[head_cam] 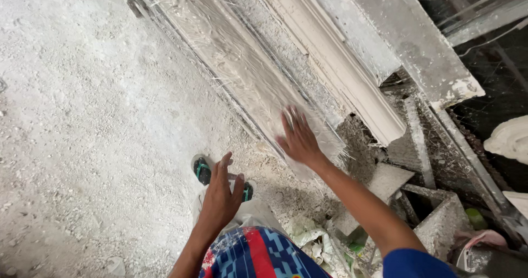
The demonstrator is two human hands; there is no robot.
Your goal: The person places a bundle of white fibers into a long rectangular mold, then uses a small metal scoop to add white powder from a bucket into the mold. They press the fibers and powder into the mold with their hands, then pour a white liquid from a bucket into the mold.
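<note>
Flat on the long fibre-covered mould, near its lower end: right hand, fingers spread open, gripping nothing. Just beside, a white plaster cornice strip running along the same slanted bench. Lower, left hand hanging free above the dusty floor, fingers loosely open, over sandalled feet. Below the bench, plaster-caked frame pieces and crumpled bags.

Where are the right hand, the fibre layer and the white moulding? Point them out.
right hand (298, 140), head view, back of the hand.
fibre layer (231, 52), head view, middle of the glossy strip.
white moulding (341, 69), head view, its ridged face.
</note>
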